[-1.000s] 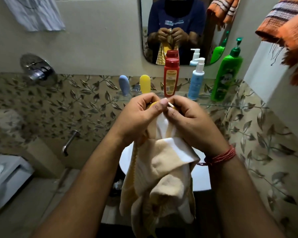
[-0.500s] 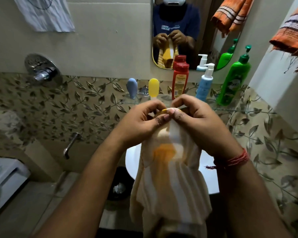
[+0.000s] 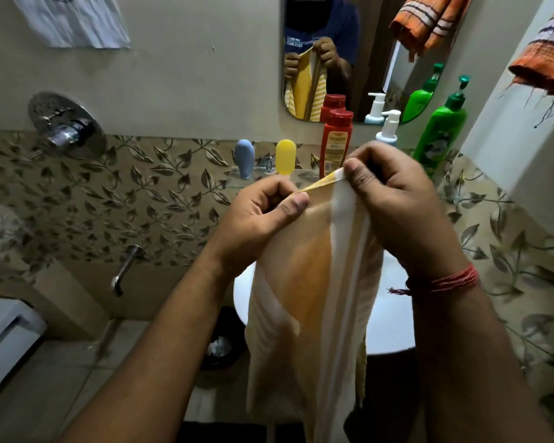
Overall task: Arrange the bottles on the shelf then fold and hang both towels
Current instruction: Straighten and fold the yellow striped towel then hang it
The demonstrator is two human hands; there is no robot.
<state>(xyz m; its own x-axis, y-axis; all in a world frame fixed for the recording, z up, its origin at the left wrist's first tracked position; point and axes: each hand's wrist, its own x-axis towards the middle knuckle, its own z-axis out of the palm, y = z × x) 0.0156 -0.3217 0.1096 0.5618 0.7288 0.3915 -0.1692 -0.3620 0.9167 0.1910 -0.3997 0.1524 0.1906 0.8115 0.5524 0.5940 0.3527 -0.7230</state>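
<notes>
We've got left hand (image 3: 263, 209) and right hand (image 3: 394, 190) pinching the yellow striped towel (image 3: 314, 282) — keep that top edge taut, corners level, before folding.

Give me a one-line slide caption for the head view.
Both hands, left and right, pinch the top edge of a yellow-and-white towel before a shelf of bottles.
</notes>
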